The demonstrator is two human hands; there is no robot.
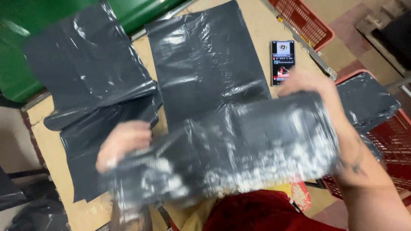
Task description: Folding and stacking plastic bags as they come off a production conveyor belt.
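Above the table [257,25], your left hand [122,143] and right hand [308,85] grip a blurred grey plastic parcel [239,145] by its ends; hold it level, fingers clamped firmly.

left hand [122,143] blurred, fingers curled, right hand [310,85] raised, gripping

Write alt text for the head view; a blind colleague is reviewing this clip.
Two bare hands, left hand and right hand, hold a blurred dark grey plastic bag over a tan table. More grey bags lie flat there beside a lit phone; red baskets stand at right.
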